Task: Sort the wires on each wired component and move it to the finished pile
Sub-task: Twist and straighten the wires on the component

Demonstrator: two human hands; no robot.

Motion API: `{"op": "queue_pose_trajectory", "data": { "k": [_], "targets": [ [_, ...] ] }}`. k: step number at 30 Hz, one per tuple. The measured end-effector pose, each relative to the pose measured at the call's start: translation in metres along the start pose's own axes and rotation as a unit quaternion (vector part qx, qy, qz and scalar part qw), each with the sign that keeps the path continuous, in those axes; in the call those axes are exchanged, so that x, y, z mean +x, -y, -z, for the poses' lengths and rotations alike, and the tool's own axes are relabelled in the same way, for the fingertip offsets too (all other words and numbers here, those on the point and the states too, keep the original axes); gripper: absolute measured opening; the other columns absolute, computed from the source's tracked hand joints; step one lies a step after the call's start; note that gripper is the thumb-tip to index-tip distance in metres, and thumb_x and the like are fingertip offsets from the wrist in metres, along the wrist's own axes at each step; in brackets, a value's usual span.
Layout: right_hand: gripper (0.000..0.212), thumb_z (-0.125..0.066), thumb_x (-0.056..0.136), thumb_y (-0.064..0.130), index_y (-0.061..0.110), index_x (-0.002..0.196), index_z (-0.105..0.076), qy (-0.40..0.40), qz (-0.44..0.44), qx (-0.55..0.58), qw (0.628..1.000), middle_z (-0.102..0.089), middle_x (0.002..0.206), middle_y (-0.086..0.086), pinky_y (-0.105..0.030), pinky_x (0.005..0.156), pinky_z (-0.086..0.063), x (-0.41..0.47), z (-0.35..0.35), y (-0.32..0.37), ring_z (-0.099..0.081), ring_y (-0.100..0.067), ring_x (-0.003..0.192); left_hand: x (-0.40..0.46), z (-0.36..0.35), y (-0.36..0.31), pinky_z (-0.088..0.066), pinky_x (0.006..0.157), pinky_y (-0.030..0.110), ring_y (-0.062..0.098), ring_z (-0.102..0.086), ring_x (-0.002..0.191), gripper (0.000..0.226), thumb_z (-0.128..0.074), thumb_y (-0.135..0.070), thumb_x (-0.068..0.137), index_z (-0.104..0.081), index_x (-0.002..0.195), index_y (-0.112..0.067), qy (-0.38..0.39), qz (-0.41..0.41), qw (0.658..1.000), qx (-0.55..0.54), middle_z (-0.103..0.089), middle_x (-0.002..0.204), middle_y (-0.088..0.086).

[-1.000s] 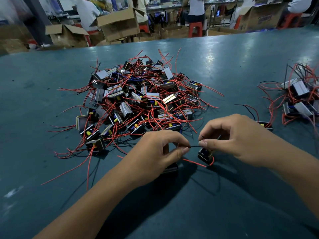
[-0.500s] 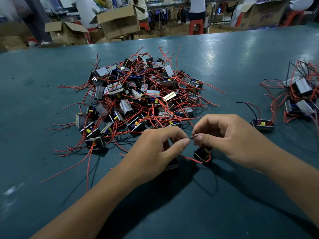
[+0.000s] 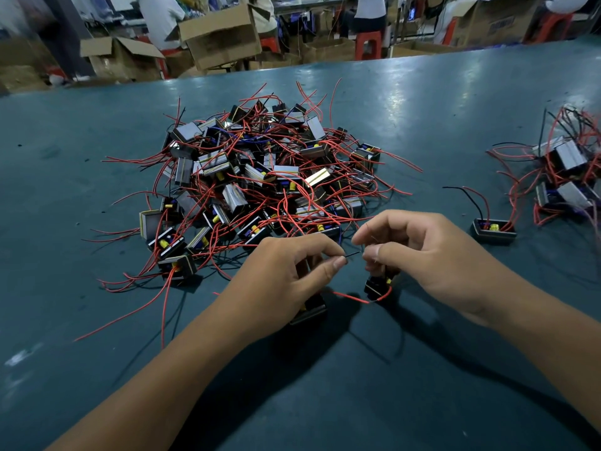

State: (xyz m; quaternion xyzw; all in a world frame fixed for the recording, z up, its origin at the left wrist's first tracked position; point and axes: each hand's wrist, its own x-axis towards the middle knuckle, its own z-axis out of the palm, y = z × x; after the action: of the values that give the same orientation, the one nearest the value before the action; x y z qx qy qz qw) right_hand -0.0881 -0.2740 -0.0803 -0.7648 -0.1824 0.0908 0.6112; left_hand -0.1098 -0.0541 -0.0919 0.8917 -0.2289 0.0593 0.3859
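Observation:
A big heap of small black wired components (image 3: pixel 260 187) with tangled red wires lies in the middle of the teal table (image 3: pixel 422 102). In front of it my left hand (image 3: pixel 279 284) pinches a thin black wire (image 3: pixel 353 254) between thumb and forefinger, and a second black component (image 3: pixel 310 312) sits under its palm. My right hand (image 3: pixel 422 258) pinches fine wire just right of that, above a small component (image 3: pixel 377 286) with a looping red wire (image 3: pixel 361 298). A smaller pile of components (image 3: pixel 566 177) lies at the right edge.
A single black component (image 3: pixel 494 230) with red and black wires stands between my right hand and the right pile. Past the table's far edge are cardboard boxes (image 3: pixel 221 34), red stools (image 3: pixel 369 43) and seated people.
My hands came closer together and lifted slightly toward the heap; the black wire span between the fingertips is shorter. The component under my right hand shifted slightly with them.

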Motion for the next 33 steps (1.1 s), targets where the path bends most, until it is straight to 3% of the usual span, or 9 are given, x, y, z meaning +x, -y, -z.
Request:
{"op": "queue_pose_trajectory", "data": {
  "k": [4,9,16,25,29,33],
  "targets": [
    [0.023,-0.066,0.09,0.004,0.026,0.092,-0.074,0.02,0.014,-0.022,0.999,-0.072,0.078,-0.004,-0.02,0.071,-0.053,-0.001,0.0,0.001,-0.068,-0.013,0.073,0.0,0.001,0.0,-0.044,0.055,0.024,0.011,-0.055,0.06,0.012,-0.06,-0.039,0.098,-0.068,0.095,-0.032,0.011,-0.005,1.0,0.005,-0.061,0.073,-0.011],
    [0.014,-0.068,0.08,0.02,0.027,0.091,-0.074,0.026,0.025,-0.027,0.999,-0.071,0.078,-0.007,-0.026,0.071,-0.053,0.0,0.002,-0.001,-0.065,-0.014,0.072,0.0,0.001,0.001,-0.049,0.062,0.041,0.019,-0.061,0.065,0.014,-0.06,-0.04,0.098,-0.069,0.095,-0.03,0.013,0.0,1.0,-0.016,-0.063,0.074,-0.008],
    [0.007,-0.075,0.082,0.022,0.018,0.086,-0.072,0.034,0.047,-0.039,0.998,-0.071,0.075,-0.009,-0.024,0.066,-0.053,0.002,0.004,-0.001,-0.065,-0.013,0.067,0.0,0.003,0.001,-0.049,0.061,0.038,0.016,-0.06,0.062,0.014,-0.06,-0.039,0.096,-0.069,0.094,-0.028,0.012,0.005,0.999,-0.031,-0.063,0.071,-0.006],
    [0.01,-0.069,0.09,0.018,0.017,0.081,-0.064,0.009,0.04,-0.098,0.994,-0.069,0.07,-0.005,-0.021,0.064,-0.052,0.003,-0.001,-0.002,-0.066,-0.014,0.064,0.0,0.008,-0.002,-0.039,0.055,0.009,0.002,-0.059,0.06,0.014,-0.062,-0.035,0.098,-0.069,0.09,-0.025,0.029,-0.007,1.0,-0.009,-0.066,0.071,-0.01],
    [0.011,-0.067,0.092,0.019,0.017,0.082,-0.063,0.005,0.028,-0.092,0.995,-0.069,0.069,-0.004,-0.021,0.063,-0.051,0.003,-0.001,-0.002,-0.067,-0.014,0.065,0.001,0.009,-0.003,-0.036,0.055,0.004,-0.008,-0.057,0.058,0.014,-0.063,-0.03,0.098,-0.07,0.089,-0.022,0.032,-0.014,0.999,-0.01,-0.063,0.068,-0.016],
    [0.01,-0.067,0.092,0.018,0.017,0.082,-0.064,0.0,0.024,-0.096,0.995,-0.07,0.071,-0.008,-0.026,0.065,-0.053,0.003,-0.002,-0.004,-0.067,-0.014,0.064,0.001,0.01,0.0,-0.038,0.058,0.006,-0.003,-0.059,0.063,0.014,-0.062,-0.033,0.098,-0.069,0.088,-0.026,0.032,-0.012,0.999,0.002,-0.063,0.07,-0.017]
  ]
}}
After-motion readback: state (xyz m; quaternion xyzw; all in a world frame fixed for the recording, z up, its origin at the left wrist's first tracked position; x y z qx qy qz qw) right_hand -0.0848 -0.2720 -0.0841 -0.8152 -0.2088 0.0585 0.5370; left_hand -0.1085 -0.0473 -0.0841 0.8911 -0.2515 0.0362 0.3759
